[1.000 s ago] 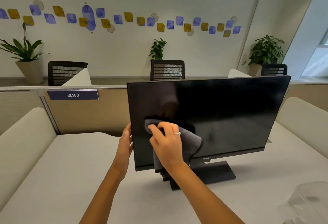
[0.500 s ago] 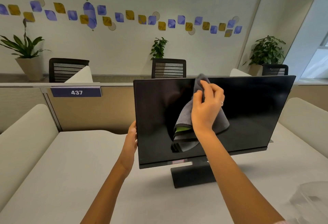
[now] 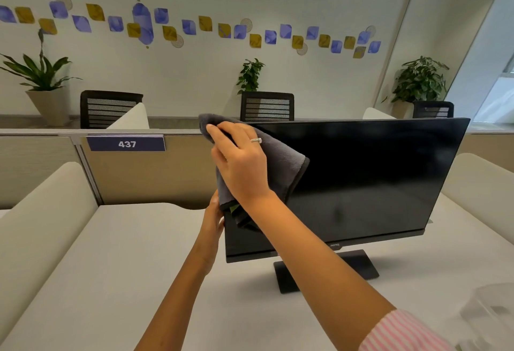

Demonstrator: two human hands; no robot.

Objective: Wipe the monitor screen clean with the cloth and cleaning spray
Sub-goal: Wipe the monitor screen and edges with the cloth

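Note:
A black monitor (image 3: 361, 178) stands on its base (image 3: 358, 264) on a pale desk (image 3: 133, 267), its screen dark. My right hand (image 3: 242, 164) presses a grey cloth (image 3: 290, 168) flat against the screen's top left corner, fingers stretched out; the cloth's top bunches over the corner and the rest hangs down under my palm. My left hand (image 3: 214, 214) holds the monitor's left edge lower down, largely hidden by the cloth and my right arm. At the bottom right lies a blurred translucent object (image 3: 489, 314); I cannot tell what it is.
Padded cream dividers (image 3: 41, 211) flank the desk on both sides. A partition with a "437" sign (image 3: 126, 144) runs behind it. Beyond stand black mesh chairs (image 3: 267, 106) and potted plants (image 3: 41, 72) along the wall.
My right hand swept the cloth from the lower left of the screen up to its top middle, then left to the top left corner. My left hand kept its hold on the left edge.

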